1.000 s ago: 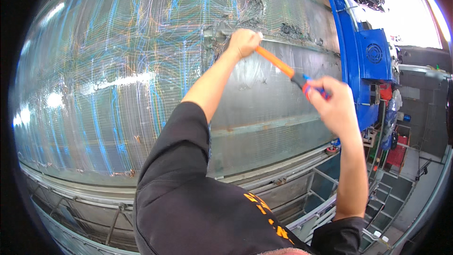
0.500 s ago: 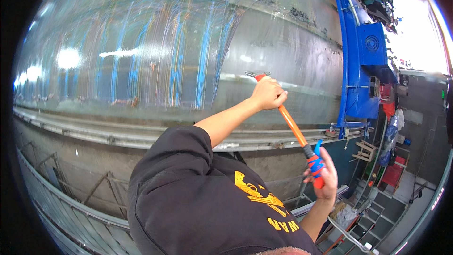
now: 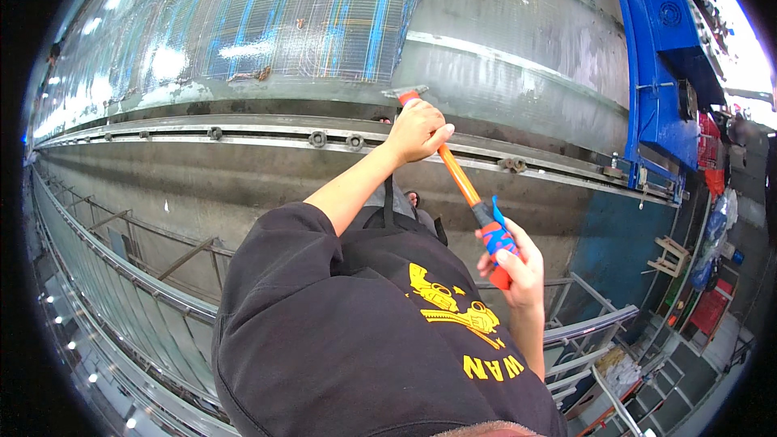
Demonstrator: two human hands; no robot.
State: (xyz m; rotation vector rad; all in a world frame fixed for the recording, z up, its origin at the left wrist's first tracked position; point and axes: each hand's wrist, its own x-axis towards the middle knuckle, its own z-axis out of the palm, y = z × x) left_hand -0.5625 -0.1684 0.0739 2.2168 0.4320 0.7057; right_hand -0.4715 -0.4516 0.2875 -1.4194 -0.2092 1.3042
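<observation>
Scraper, slanting across in front of me, its blade out by the near edge of the bare grey surface, just below the corner of the shiny striped sheet; whether metal is touching down there I can't tell. My left hand is wrapped round the upper end of the orange shaft, close behind the blade, and my right hand is curled about the red-and-blue grip at the bottom. I'd judge it stiff and fairly light, with most of the weight probably up at the head; the bare shaft looks smooth enough to slip in a wet palm, while the wrapped end should give a surer hold. Best to keep one hand low on that wrapping and the other high on the shaft, fingers well clear of the blade. Half a second ago the blade sat farther in, by the pale strip across the surface; now it's drawn back toward the metal rail, with both my hands gripping as they did then.
</observation>
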